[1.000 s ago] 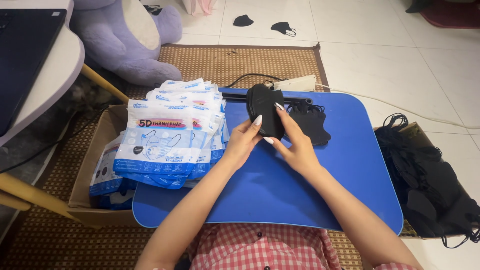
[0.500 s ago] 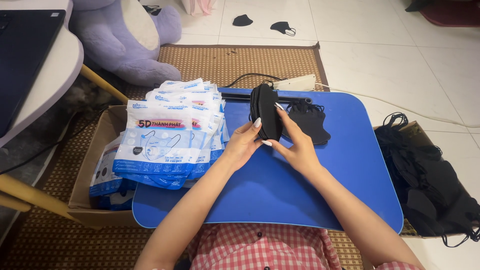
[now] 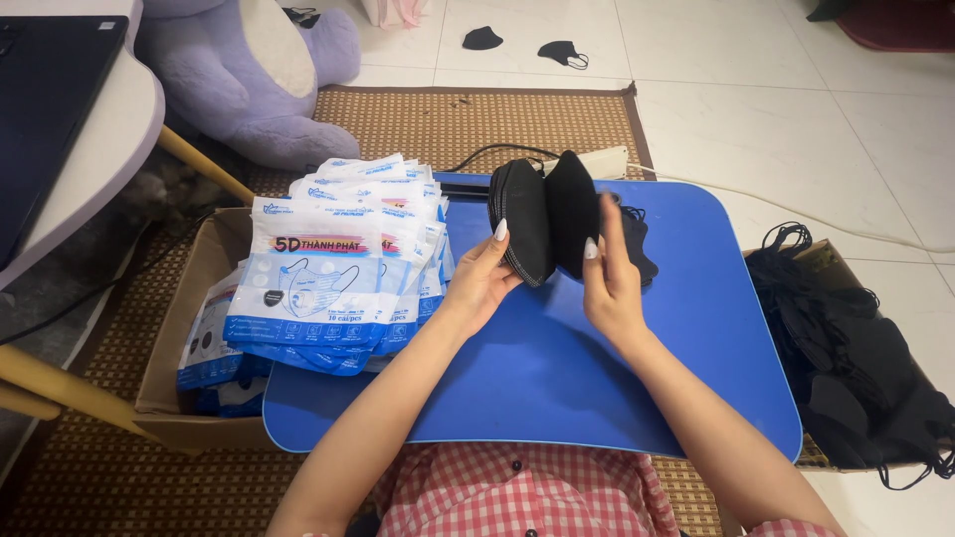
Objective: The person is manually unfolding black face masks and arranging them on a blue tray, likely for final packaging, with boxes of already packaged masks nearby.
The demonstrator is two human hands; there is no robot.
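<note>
Black masks (image 3: 542, 217), a stack pressed together half a second ago, now fan apart above the blue table (image 3: 557, 368): left hand (image 3: 482, 283) grips one bundle, right hand (image 3: 609, 283) steadies the other, packets (image 3: 318, 268) leftward.

A pile of white and blue packets (image 3: 338, 264) lies on the left edge of the blue worktop (image 3: 557, 378) and hangs over a cardboard box (image 3: 184, 328) beside it. On the right side stands another box full of loose black masks (image 3: 856, 348). Behind the worktop is a woven mat (image 3: 468, 124), with a purple plush toy (image 3: 249, 70) at its left. Two black masks (image 3: 527, 45) lie on the tiled floor (image 3: 796, 109). A white power strip (image 3: 607, 159) is at the far edge.
</note>
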